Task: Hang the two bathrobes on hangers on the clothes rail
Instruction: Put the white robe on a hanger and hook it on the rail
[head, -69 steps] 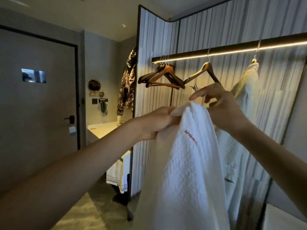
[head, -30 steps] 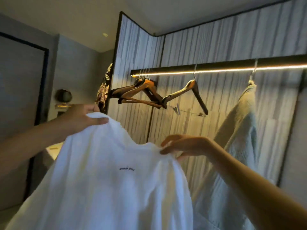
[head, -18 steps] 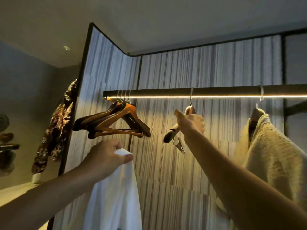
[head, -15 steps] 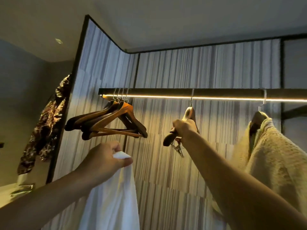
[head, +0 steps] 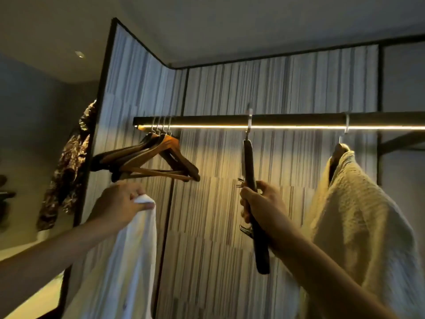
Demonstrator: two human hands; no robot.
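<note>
1. Far left: patterned garment (head: pixel 66 171) hangs by the panel edge, not part of the job.
2. Spare hangers (head: pixel 149 160), a bunch of wooden ones, hooked at the left end of the rail (head: pixel 299 118); untouched.
3. Left hand (head: pixel 117 206): grip clamped on the top edge of the white robe (head: pixel 128 256). Robe hangs straight down from the fist, long axis vertical, below and just right of the spare hangers. Not on any hanger yet.
4. Middle: dark hanger (head: pixel 249 192), hook over the rail, body turned so it runs nearly straight down, tilting a little right toward its low end. Clips show on its left side.
5. Right hand (head: pixel 259 208): grip closed around the hanger's middle, fingers wrapped on the bar.
6. Key relation: robe sits left of the hanger, with a clear gap between. Hanger's free low end points down, roughly level with the robe's upper part. Left hand is nearer the robe, right nearer the hanger, so each has its own piece.
7. Likely next: lift the hanger off or swing it left, feed one end into the robe's shoulder. Risk: robe collar slips from a one-hand pinch.
8. Far right: cream robe (head: pixel 358 217) already on its own hanger on the rail; one of two looks done.
</note>
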